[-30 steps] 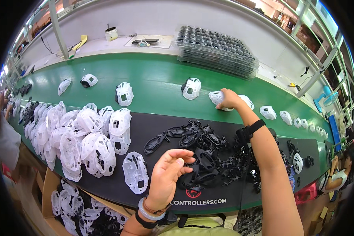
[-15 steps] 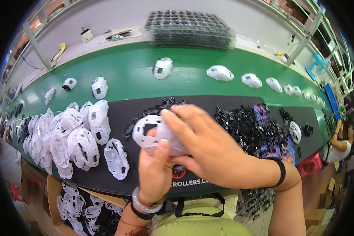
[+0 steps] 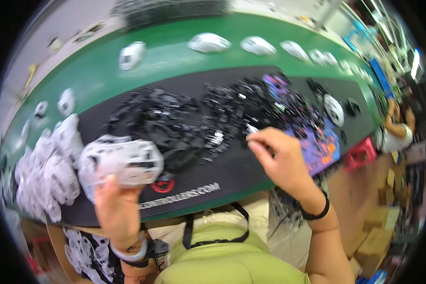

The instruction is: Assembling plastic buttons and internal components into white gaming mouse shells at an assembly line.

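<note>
My left hand (image 3: 116, 208) is closed round the lower edge of a white plastic controller shell (image 3: 128, 163) with cut-out openings, held up over the mat and blurred by motion. Nearest to my right hand (image 3: 284, 158) is a heap of small black parts (image 3: 236, 111). The thumb and forefinger of that hand are pinched together, and I cannot make out what, if anything, is between them. Just past those fingertips shows a small bright piece. More black parts (image 3: 149, 106) are spread out beyond the shell.
Stacked white shells (image 3: 47, 175) crowd the mat's left end, with a carton (image 3: 59, 246) of shells below. Other shells (image 3: 209, 42) line the green bench (image 3: 170, 35). A purple-orange sheet (image 3: 324, 146) and a lone shell (image 3: 333, 110) lie right. Another person (image 3: 395, 132) is at far right.
My hands have come apart. The left hand has carried the shell leftward, and the right has let go of it and moved right to the black parts. The whole view has swung right.
</note>
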Tool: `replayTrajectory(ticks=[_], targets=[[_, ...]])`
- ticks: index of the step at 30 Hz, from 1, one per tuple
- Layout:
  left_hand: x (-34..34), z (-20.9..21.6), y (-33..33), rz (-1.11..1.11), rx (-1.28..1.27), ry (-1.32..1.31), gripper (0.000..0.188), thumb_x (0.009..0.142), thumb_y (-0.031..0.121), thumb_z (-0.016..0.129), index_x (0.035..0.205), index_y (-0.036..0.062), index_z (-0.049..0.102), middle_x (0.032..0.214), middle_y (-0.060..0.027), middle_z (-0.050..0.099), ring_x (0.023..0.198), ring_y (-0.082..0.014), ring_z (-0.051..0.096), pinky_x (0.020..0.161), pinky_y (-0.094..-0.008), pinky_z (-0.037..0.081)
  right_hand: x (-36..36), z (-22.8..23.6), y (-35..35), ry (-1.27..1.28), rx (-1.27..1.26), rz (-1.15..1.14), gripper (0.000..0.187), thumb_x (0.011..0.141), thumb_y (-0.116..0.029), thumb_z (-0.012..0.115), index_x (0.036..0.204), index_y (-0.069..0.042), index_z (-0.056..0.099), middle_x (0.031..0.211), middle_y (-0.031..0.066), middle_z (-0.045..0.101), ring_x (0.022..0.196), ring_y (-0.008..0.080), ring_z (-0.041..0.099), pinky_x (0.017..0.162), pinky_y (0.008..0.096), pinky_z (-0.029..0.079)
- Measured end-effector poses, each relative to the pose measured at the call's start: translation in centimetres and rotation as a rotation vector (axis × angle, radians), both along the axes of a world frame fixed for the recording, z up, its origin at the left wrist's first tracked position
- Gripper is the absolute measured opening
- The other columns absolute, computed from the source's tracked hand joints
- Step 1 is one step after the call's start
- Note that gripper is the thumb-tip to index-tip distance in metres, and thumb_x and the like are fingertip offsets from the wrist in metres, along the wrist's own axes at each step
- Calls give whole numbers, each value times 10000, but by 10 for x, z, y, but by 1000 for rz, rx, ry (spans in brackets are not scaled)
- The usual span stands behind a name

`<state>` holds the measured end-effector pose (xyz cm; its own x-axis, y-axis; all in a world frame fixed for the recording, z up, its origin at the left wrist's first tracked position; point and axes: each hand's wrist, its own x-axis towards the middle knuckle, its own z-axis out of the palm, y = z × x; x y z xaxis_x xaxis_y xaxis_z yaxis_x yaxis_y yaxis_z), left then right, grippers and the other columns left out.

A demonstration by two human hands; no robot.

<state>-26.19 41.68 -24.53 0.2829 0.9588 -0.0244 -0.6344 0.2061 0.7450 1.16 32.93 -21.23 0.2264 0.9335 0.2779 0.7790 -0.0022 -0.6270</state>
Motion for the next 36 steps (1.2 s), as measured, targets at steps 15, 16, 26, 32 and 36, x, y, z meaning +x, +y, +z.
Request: replayTrajectory(ticks=[15, 16, 26, 32, 36], targets=[[56, 2, -14, -303, 134, 134, 499, 859, 184, 493, 1296, 22, 318, 1225, -172, 449, 1082, -295, 489, 880, -457, 430, 85, -73, -242, 479, -2, -934, 83, 820, -55, 573, 870, -1, 610, 712, -18, 577, 642, 47, 513, 572, 203, 421], [64, 4, -17, -305, 144, 123, 533, 851, 186, 504, 1313, 22, 296, 1252, -185, 425, 1095, -320, 480, 900, -471, 418, 83, -92, -248, 416, -46, -941, 75, 807, -56, 584, 852, -4, 613, 686, -14, 581, 622, 48, 508, 565, 213, 424], [163, -44, 90, -1190, 124, 917, 519, 742, 155, 612, 1211, 20, 433, 1091, -165, 540, 931, -330, 561, 848, -423, 449, 81, -503, -281, 520, -627, -991, 296, 736, -179, 581, 978, -10, 596, 830, 173, 631, 805, 349, 605, 708, 411, 477], [328, -63, 117, -1360, 347, 1119, 493, 742, 150, 614, 1188, 16, 449, 1075, -157, 547, 927, -320, 562, 845, -415, 447, 100, -631, -208, 855, -806, -1103, 422, 758, -142, 537, 1157, -15, 486, 967, 237, 591, 911, 363, 574, 779, 432, 461], [380, -73, 125, -1341, 489, 1233, 476, 743, 147, 615, 1172, 13, 460, 1065, -152, 552, 924, -314, 563, 843, -409, 446, 142, -644, -158, 985, -700, -1140, 462, 796, -131, 500, 1237, -24, 410, 995, 268, 570, 936, 371, 561, 788, 427, 455]])
